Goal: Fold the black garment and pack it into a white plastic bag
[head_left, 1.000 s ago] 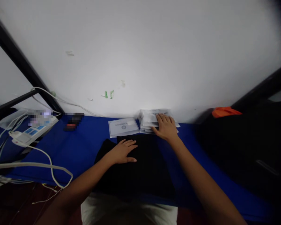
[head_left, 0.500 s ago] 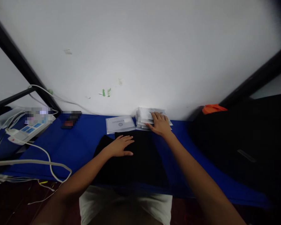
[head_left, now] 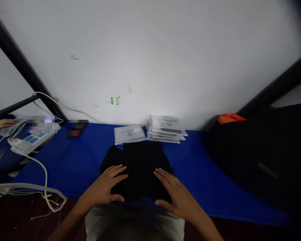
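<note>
A black cloth item [head_left: 142,164] lies on the blue table in front of me. My left hand [head_left: 107,185] rests open on its left part, fingers spread. On its right part lies my right hand [head_left: 174,194], also open, fingers stretched out. Beyond the cloth, against the wall, a stack of printed translucent pouches [head_left: 168,125] stands slightly uneven. One flat pouch [head_left: 129,134] with a round logo lies just left of the stack. Neither hand touches the pouches.
A white power strip [head_left: 33,139] with cables and a dark object [head_left: 77,130] lie at the left of the blue table [head_left: 72,164]. Another person's hand [head_left: 2,124] shows at far left. A large black pile [head_left: 261,157] with an orange piece [head_left: 231,117] fills the right.
My right hand has left the pouch stack and come down onto the black cloth. My left hand has moved nearer to me. Another person's hand has appeared at far left.
</note>
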Available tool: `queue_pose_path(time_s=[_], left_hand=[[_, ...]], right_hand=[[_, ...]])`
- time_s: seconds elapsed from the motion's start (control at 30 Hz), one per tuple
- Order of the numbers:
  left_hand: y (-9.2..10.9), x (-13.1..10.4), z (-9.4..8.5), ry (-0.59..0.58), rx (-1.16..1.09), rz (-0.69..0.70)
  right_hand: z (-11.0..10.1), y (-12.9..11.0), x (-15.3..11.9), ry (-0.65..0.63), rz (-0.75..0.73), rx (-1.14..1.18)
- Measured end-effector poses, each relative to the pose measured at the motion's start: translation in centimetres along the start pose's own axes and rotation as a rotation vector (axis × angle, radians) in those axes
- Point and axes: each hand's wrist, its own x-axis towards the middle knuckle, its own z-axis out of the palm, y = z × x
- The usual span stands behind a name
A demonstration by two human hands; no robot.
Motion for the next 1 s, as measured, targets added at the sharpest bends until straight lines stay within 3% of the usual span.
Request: queue_pose_path(time_s=[0.1, 0.27, 0.4, 0.5, 0.63, 0.8, 0.87, 1.0], left_hand=[[-0.1, -2.2, 0.7, -0.017, -0.011, -0.05], [-0.1, -4.3, 1.5, -0.011, -0.029, -0.015], [-0.6, -5.3, 1.4, 0.047, -0.1, 0.036], [-0.7, -5.3, 0.9, 0.134, -0.15, -0.004], [-0.9, -3.3, 0.4, 0.292, -0.138, -0.142], [-1.9, 1.9, -0.9, 0.457, -0.041, -0.226], [-2.3, 4.2, -1.6, 0.426, 0.021, -0.271], [-2.7, 7.9, -2.5, 0.254, 0.131, -0.346]], right_hand=[[0.9, 0.1, -2.0, -0.049, 0.069, 0.027], [2.0, 0.2, -4.0, -0.022, 0.028, 0.056], [1.3, 0.1, -5.2, -0.016, -0.015, 0.134], [0.2, 0.1, -5.5, 0.008, 0.048, 0.235], [-1.0, 0.9, -3.9, 0.146, 0.173, 0.329], [-1.7, 4.5, 0.7, 0.255, 0.229, 0.229], [-1.8, 6.1, 3.0, 0.267, 0.212, 0.124], [-1.8, 8.1, 7.2, 0.218, 0.171, -0.073]])
